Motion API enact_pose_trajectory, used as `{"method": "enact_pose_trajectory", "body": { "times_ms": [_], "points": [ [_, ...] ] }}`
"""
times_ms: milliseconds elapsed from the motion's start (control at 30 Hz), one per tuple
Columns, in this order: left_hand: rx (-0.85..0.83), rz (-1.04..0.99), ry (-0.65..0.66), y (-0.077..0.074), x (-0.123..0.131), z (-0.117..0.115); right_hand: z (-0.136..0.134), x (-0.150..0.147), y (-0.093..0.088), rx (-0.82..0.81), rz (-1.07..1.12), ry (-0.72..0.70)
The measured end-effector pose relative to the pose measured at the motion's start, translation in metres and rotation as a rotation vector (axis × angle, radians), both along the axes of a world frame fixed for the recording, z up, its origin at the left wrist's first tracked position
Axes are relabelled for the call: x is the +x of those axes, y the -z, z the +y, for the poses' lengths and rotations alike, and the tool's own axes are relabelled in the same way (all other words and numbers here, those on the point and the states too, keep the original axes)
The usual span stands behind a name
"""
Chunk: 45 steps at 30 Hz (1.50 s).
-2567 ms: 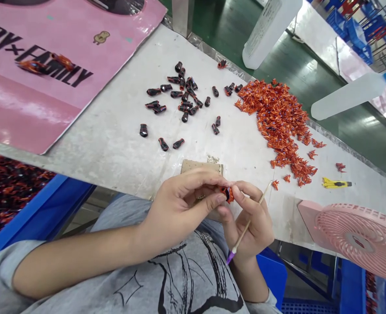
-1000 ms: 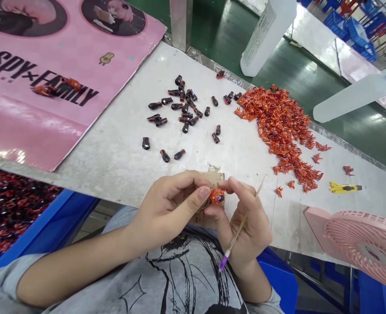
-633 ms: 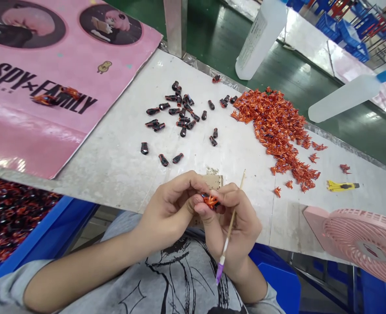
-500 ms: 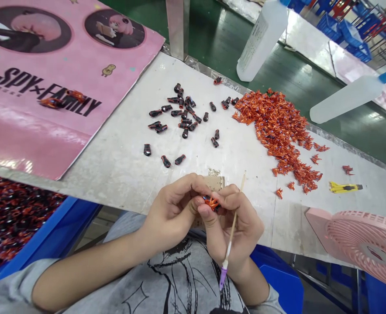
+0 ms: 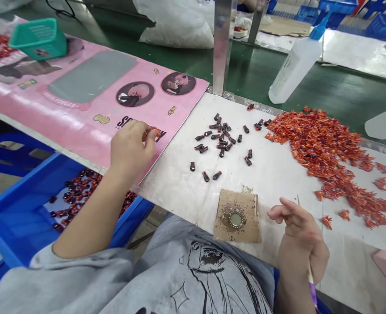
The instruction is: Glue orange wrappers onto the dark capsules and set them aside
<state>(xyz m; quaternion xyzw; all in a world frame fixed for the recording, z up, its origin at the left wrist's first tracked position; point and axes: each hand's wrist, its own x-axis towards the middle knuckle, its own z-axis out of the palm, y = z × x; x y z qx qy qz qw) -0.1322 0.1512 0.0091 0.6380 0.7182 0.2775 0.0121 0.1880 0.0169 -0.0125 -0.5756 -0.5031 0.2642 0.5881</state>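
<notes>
My left hand [image 5: 132, 146] is over the pink printed sheet, fingers curled and thumb close to the index finger. A small orange-and-black plastic part [image 5: 156, 131] shows at its fingertips, partly hidden. My right hand [image 5: 302, 244] is at the table's front edge, fingers loosely bent, with a thin brush [image 5: 312, 293] with a purple section tucked in it. Between my hands lies a cardboard square [image 5: 224, 233] bearing a small round cap [image 5: 236, 220] ringed with specks. Several black plastic parts [image 5: 222, 137] are scattered beyond it. A heap of orange spiky parts [image 5: 324, 144] lies to the right.
A blue bin [image 5: 19, 218] with red-and-black parts stands below the table at left. On the pink sheet [image 5: 91, 139] sits a green basket [image 5: 40, 41]. A metal post [image 5: 222, 52] rises at the back edge, near a white bottle [image 5: 291, 69] with a blue top.
My hands have parted: the left moved left onto the pink sheet, the right moved right with the brush. The cardboard and cap are uncovered. The view has turned left.
</notes>
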Motion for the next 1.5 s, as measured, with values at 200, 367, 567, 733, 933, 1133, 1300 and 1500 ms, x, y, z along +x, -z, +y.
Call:
{"method": "enact_pose_trajectory", "body": {
  "times_ms": [200, 367, 567, 733, 933, 1133, 1300, 1500],
  "points": [
    [-0.068, 0.016, 0.105, -0.01, -0.009, 0.004, -0.001, 0.007, 0.008, 0.002, 0.178, 0.088],
    [-0.121, -0.013, 0.383, -0.005, 0.02, -0.02, -0.011, 0.005, 0.007, 0.021, 0.107, 0.023],
    [-0.167, 0.051, 0.565, 0.02, 0.05, -0.04, -0.02, 0.0, 0.004, -0.1, 0.055, -0.121],
    [-0.151, 0.124, 0.543, 0.032, 0.054, -0.042, -0.016, -0.011, 0.003, -0.104, -0.005, -0.222],
    [-0.1, -0.085, 0.549, 0.027, 0.06, -0.053, -0.017, -0.02, 0.007, -0.03, -0.227, -0.217],
    [-0.193, -0.636, 0.576, 0.007, 0.073, -0.074, -0.016, -0.025, 0.005, -0.049, -0.262, -0.204],
    [-0.488, -1.228, 0.542, 0.006, 0.085, -0.087, -0.012, -0.032, -0.003, -0.171, 0.015, -0.13],
    [-0.66, -1.522, 0.444, 0.004, 0.108, -0.107, -0.013, -0.041, -0.014, -0.026, 0.239, -0.055]
  ]
}}
